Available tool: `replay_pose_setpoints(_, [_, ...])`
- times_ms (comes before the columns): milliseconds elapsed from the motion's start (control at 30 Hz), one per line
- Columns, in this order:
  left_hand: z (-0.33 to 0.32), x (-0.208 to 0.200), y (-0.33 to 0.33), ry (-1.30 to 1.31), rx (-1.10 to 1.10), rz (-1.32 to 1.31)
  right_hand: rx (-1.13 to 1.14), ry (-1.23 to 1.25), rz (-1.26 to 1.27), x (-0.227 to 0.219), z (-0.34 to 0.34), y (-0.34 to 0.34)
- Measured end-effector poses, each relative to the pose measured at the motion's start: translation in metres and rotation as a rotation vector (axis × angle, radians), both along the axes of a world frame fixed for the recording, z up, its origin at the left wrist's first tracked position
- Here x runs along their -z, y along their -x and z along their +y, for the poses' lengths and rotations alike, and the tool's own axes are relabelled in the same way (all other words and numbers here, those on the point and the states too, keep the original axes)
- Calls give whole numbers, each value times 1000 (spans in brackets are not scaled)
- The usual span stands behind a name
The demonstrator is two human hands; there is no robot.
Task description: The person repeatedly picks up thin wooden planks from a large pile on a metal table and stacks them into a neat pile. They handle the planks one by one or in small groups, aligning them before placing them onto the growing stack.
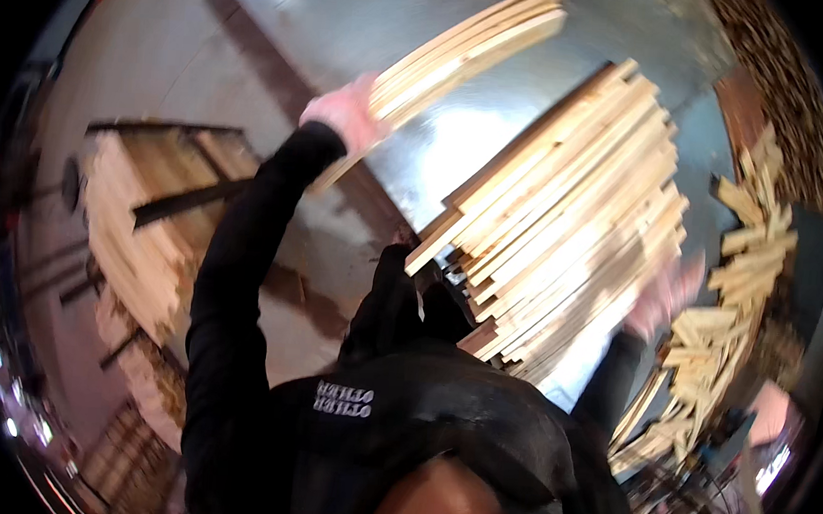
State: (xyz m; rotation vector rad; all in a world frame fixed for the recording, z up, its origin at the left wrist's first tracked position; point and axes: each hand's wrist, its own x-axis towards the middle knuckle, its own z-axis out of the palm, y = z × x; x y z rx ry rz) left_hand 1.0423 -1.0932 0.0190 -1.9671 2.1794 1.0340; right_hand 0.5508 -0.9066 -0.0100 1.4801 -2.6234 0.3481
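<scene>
My left hand point(347, 114), in a pinkish covering, is closed around a small bundle of pale wooden strips point(467, 48), which slants away to the upper right. In front of me several more wooden strips point(565, 205) lie side by side in a wide row on a shiny metal table point(416, 26); their ends are uneven. My right hand point(664, 293) is beside the right-hand end of that row. It is blurred, its fingers look stretched out, and nothing shows in it. Whether it touches the strips I cannot tell.
To the left stands a stack of pale boards point(140, 231) with dark bars point(189, 203) across it. On the right lies a jumbled heap of short wood pieces point(707, 355). Beyond it, a dense pile of thin brown sticks point(784, 101) fills the far right.
</scene>
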Motion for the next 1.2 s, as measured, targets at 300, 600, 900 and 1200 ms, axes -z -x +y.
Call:
replay_pose_setpoints(300, [207,9,-71,-49,-654,669,-66,-664,124,56,172,-12])
replay_pose_setpoints(600, [401,-79,-245,527,-1347,-120,41,-371,-87,37,142,9])
replay_pose_setpoints(900, [526,-51,-483,-10,-1691,-798,-38,-401,-190,83,94,-99])
replay_pose_setpoints(1200, [519,147,-649,213,-1573,-485,-68,-454,-206,68,49,-239])
